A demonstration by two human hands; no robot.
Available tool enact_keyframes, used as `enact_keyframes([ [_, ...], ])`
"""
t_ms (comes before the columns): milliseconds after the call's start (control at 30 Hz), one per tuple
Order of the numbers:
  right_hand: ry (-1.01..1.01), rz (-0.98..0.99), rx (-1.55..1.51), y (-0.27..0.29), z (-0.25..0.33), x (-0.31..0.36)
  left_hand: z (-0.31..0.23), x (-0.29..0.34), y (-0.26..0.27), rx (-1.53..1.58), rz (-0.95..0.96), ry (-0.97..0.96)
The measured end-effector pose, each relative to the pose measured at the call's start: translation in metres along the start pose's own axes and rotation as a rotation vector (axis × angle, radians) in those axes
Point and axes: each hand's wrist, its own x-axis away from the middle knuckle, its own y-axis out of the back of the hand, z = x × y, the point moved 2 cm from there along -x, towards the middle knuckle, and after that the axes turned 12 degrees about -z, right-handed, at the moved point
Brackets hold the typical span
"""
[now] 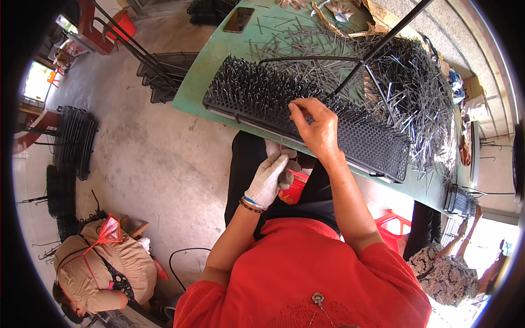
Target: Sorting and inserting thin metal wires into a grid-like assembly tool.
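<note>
Though thick with strips (246,85), tray (377,148) partly bare, right grip (318,128) together (left (267,179) round one).

The long black rack (377,147) before me slants across the upper middle of the frame, lower at its right end, its face pierced with rows of small holes. Thin, dark metal pieces (246,85) stand crowded in its left part, leaning unevenly. One slim piece (281,143) pokes up from my left grip (268,179), mid-frame.
</note>
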Motion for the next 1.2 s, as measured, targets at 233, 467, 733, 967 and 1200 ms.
enact_keyframes([
  [233,-0.02,-0.065,0.012,-0.003,-0.001,0.003,0.001,-0.001,0.001,-0.004,0.0,0.008],
  [467,0.044,-0.054,0.01,-0.004,0.002,0.003,0.002,-0.001,0.0,0.004,-0.01,0.019],
  [733,-0.036,0.027,0.09,-0.003,0.001,0.002,0.006,-0.005,0.004,-0.016,-0.015,0.01],
  [967,-0.014,0.028,0.036,-0.004,0.002,0.004,0.006,-0.005,0.004,0.012,0.005,0.005],
  [1200,-0.18,0.179,-0.033,0.013,0.007,0.012,-0.013,0.008,-0.002,0.027,0.037,-0.021],
])
